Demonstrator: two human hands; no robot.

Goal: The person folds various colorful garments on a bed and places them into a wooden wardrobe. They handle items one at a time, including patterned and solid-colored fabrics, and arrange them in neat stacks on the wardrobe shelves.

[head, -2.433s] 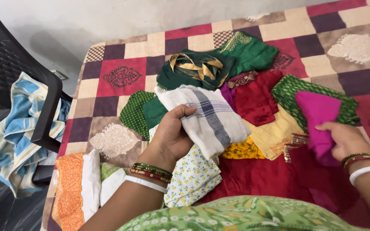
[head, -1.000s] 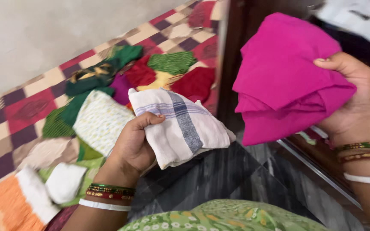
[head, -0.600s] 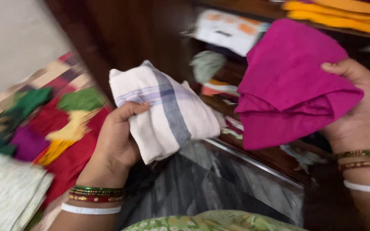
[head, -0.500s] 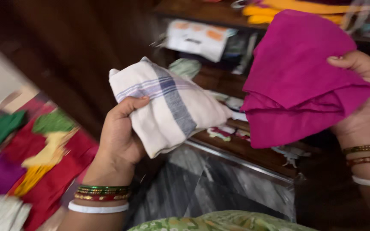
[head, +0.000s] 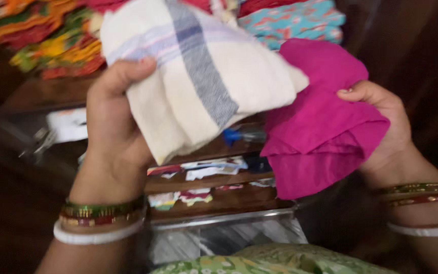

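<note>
Gripping a folded white cloth (head: 198,86) with blue-grey stripes, the left hand (head: 112,122) has its thumb curled over the top edge and fingers closed behind it, lifting it up in front of the wooden shelves (head: 214,200). Over on the other side, the right hand (head: 386,132) is clamped on a folded magenta cloth (head: 315,137), thumb pressed on top, palm underneath. The two bundles touch, the white one overlapping the magenta one's upper left corner. Behind them, a turquoise patterned fabric (head: 300,18) and a stack of bright orange and yellow clothes (head: 46,38) sit on an upper shelf; small scraps litter the lower one.
</note>
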